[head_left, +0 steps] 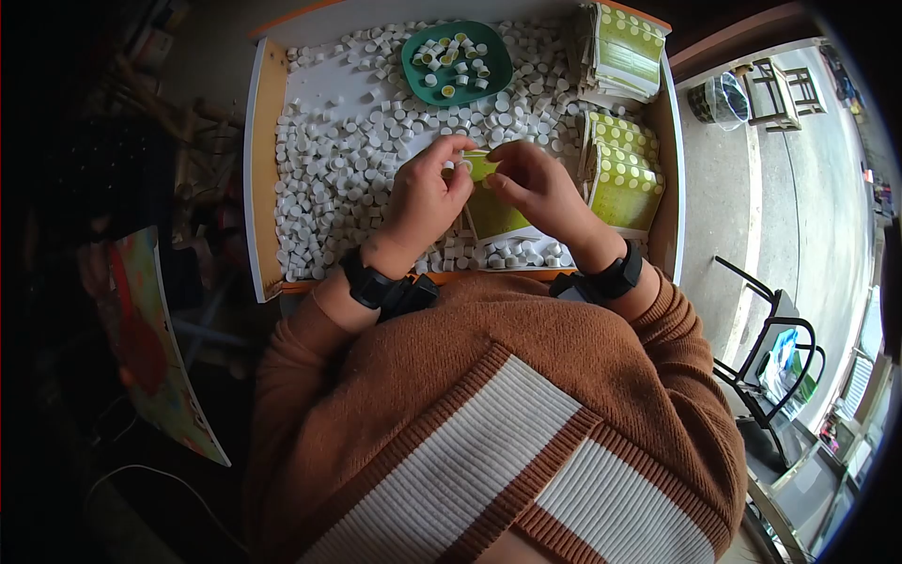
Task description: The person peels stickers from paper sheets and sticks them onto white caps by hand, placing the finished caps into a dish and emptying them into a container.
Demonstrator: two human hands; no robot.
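Above the tray, my left hand (427, 188) curls its thumb and fingers together around a small white cap (448, 171). My right hand (537, 183) faces it, thumb and forefinger pinched at the upper part of a yellow-green printed sheet (496, 216). Whatever lies between the right fingertips is too small to make out. The sheet lies below both hands, its upper part partly covered by the fingers. Loose white caps (338, 174) surround the hands. Farther back, a green plastic dish (411, 70) holds several caps, some with yellow-green tops.
Stacks of green dotted sheets stand along the tray's right side, one at the back (628, 47) and one nearer (625, 179). The tray has raised wooden walls (264, 160). To the right are a black chair (770, 362) and a lined bin (723, 101) on the floor.
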